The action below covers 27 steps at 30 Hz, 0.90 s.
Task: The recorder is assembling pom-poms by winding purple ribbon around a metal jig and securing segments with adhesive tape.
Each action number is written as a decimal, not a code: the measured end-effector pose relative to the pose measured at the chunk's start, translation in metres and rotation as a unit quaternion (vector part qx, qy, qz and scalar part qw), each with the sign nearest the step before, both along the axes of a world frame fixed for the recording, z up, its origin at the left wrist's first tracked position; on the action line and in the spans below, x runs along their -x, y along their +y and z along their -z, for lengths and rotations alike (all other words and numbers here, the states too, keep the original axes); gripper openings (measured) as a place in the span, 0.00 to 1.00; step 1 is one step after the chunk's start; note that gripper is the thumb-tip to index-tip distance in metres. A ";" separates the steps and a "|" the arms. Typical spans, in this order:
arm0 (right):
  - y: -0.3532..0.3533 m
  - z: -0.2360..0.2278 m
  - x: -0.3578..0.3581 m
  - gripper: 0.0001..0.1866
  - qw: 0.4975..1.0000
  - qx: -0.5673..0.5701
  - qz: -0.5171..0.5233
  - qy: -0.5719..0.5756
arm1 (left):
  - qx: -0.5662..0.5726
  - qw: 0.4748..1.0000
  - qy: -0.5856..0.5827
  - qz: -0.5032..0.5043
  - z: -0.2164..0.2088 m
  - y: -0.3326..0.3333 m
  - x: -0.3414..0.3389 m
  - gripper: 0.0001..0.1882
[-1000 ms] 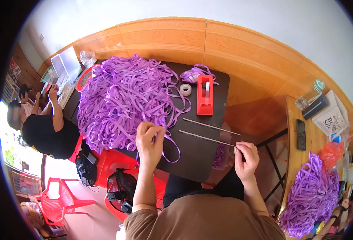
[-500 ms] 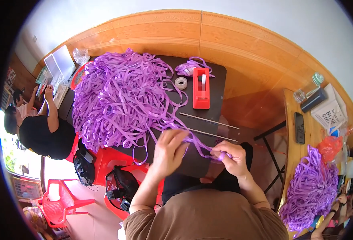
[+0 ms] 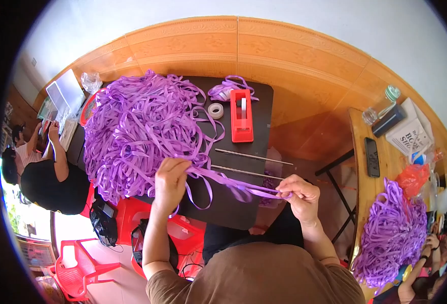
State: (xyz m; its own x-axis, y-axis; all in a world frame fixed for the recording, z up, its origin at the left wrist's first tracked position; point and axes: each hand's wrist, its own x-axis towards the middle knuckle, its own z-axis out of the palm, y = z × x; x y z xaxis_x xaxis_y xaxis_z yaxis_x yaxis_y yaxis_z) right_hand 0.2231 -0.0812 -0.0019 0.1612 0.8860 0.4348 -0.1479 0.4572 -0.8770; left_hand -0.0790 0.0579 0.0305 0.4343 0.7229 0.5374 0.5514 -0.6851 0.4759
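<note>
A large tangled heap of purple ribbon covers the left part of the dark table. At the heap's front right edge, my left hand is closed on ribbon strands. Several strands of purple ribbon run from there to my right hand, whose thumb and fingers pinch their ends over the table's right edge. The stretch between my hands is nearly straight, and a loose loop hangs below it. Beyond the strands lie two thin metal rods, side by side.
A red tape dispenser, a white tape roll and a small ribbon bundle lie at the back. On the right, a wooden table bears a phone and more ribbon. People sit left and lower right; red chairs stand left.
My left hand has moved left toward the heap, drawing apart from my right hand. The ribbon strands between them are now longer and straighter. The whole view has shifted slightly.
</note>
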 end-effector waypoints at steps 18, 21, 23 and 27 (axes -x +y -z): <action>-0.004 -0.002 -0.002 0.06 0.982 0.026 0.010 0.185 | -0.164 0.949 0.232 -0.139 -0.062 0.042 0.012 0.20; -0.003 -0.009 0.003 0.06 0.985 0.021 0.006 0.173 | -0.022 0.965 0.179 0.191 -0.040 -0.005 -0.046 0.26; -0.004 -0.015 0.003 0.06 0.984 -0.007 -0.005 0.180 | -0.111 0.945 0.228 0.204 -0.022 -0.013 -0.068 0.24; -0.022 -0.022 -0.016 0.08 0.980 -0.053 -0.030 0.189 | -0.150 0.939 0.198 0.236 0.015 -0.003 -0.069 0.16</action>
